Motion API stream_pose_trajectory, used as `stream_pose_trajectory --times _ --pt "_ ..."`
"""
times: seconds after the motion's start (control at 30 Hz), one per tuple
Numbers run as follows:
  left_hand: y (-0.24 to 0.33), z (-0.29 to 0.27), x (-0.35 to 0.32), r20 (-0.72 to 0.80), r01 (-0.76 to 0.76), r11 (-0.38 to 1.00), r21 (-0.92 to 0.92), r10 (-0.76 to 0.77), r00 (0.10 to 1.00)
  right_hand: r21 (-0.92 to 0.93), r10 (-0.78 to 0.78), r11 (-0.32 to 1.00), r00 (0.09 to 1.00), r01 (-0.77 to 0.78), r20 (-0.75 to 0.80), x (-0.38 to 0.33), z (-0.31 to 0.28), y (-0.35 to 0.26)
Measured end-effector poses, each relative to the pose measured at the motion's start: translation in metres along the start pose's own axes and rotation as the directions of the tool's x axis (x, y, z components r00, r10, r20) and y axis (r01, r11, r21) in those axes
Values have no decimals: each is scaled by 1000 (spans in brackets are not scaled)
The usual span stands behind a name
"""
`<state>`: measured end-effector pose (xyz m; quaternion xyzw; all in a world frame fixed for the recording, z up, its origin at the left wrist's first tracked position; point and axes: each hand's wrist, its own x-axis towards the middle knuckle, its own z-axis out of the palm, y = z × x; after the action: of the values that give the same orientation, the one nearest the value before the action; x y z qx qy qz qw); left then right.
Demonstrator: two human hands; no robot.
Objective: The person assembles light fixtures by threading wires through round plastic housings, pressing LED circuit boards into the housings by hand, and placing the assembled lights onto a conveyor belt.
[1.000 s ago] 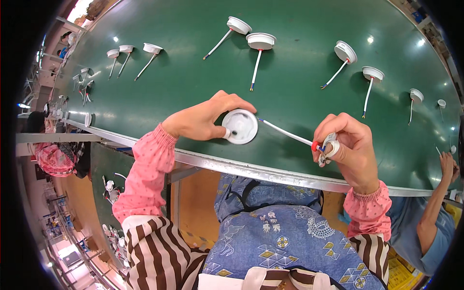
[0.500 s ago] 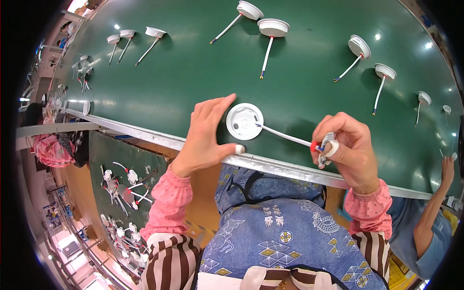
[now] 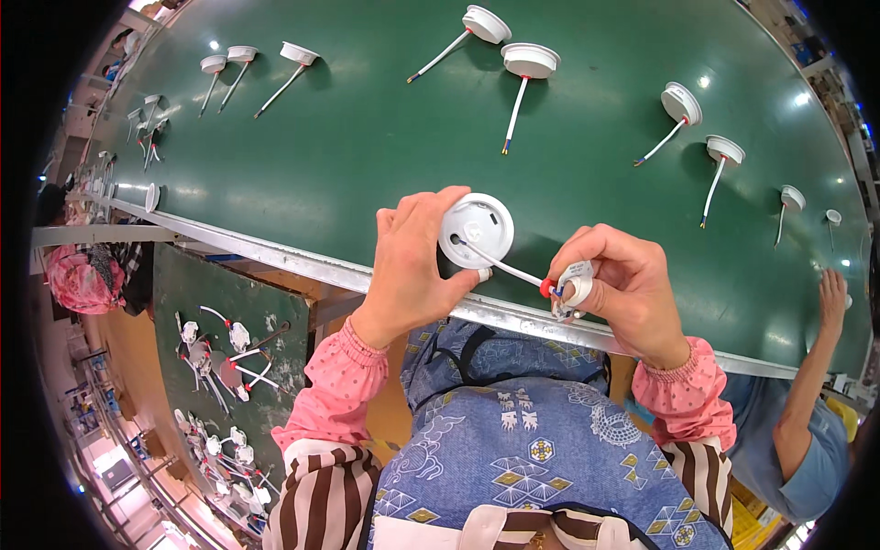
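A round white plastic housing [image 3: 478, 220] stands slightly tipped near the front edge of the green table. My left hand [image 3: 403, 266] closes round its left side, fingers at the upper rim and a white-wrapped thumb at the lower rim. Through a hole in the housing runs a white cable [image 3: 506, 267], which ends at a red ring [image 3: 547, 287]. Just past the ring, my right hand [image 3: 632, 293] pinches a small white wired part [image 3: 574, 273] with a blue wire. My fingers partly hide that piece, so its exact kind is unclear.
Finished-looking white housings with cables [image 3: 530, 62] stand spaced across the green table [image 3: 348, 137]. A metal edge strip [image 3: 266, 255] borders it. Lower left, a side board [image 3: 174, 321] carries several wired parts [image 3: 229, 367]. A co-worker's hand [image 3: 832, 295] reaches in at right.
My left hand has gone from open beside the housing to gripping it, and the housing has tilted and turned. My right hand has moved left with the wired part, bowing the cable.
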<state>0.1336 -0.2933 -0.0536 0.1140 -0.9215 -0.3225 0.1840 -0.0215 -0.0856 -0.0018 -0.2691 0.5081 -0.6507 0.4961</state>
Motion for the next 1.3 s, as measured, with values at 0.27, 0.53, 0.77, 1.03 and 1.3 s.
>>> stream_pose_trajectory --times 0.27,0.53,0.77,1.03,1.3 --pt "0 -3 2 1 -10 1000 18 10 1000 -4 -50 999 999 50 -3 -1 1 -4" --pt "9 -1 6 -8 -21 999 31 21 1000 -8 -21 1000 1000 21 -17 -6 -1 -2" --pt "43 8 14 10 -97 990 -102 98 995 -630 -316 761 937 155 -151 8 7 15" --pt "56 18 15 44 39 964 -262 -28 999 -764 -489 610 858 207 -158 9 10 11" --pt "61 29 14 20 29 978 -205 -26 999 -647 -381 746 897 156 -223 5 8 12"
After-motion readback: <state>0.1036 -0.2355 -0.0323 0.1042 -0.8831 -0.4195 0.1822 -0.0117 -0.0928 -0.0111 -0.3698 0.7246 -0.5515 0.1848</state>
